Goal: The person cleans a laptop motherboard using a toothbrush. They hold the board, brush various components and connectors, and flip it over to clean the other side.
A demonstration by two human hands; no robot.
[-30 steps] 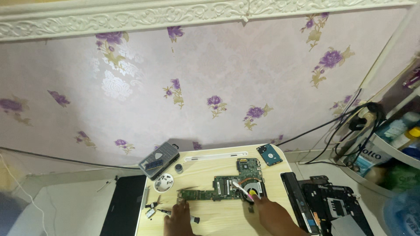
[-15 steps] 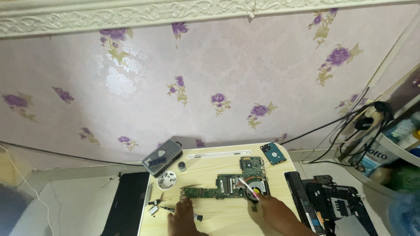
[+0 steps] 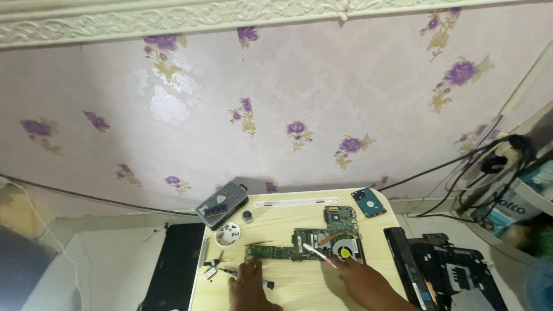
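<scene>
Circuitry takes up the middle of the one view I have, the head camera looking down on my light wooden bench point(image 3: 299, 216). A green laptop board point(image 3: 314, 245) lies there with its long axis running left to right, its round fan point(image 3: 344, 251) at the right end.

My right hand point(image 3: 360, 276) comes in from the lower right, just beside the fan. Its fingers are closed around a slim pink-and-white tool point(image 3: 318, 254), a brush or stick as far as I can tell, which slants up and to the left so that its pale tip rests on the board just left of the fan. The board therefore lies up and left of these fingers, and this hand is the nearer one to the fan.

My left hand point(image 3: 249, 282) lies flat below the board's left end, fingers spread and holding nothing, the tips touching or almost touching the board's lower edge.

Left of it are small metal tools and bits point(image 3: 212, 268), a white dish of screws point(image 3: 228, 234) and a small dark bottle point(image 3: 247, 216). A grey screwdriver-bit case point(image 3: 222, 205) sits tilted at the bench's back left corner. A hard drive with a blue label point(image 3: 368, 202) lies at the back right corner.

Off the bench, a black laptop panel point(image 3: 175, 265) lies on the left and the black laptop base point(image 3: 443, 270) on the right. A white box with blue print point(image 3: 512, 207) stands at the far right, under tangled black cables point(image 3: 495, 158).
</scene>
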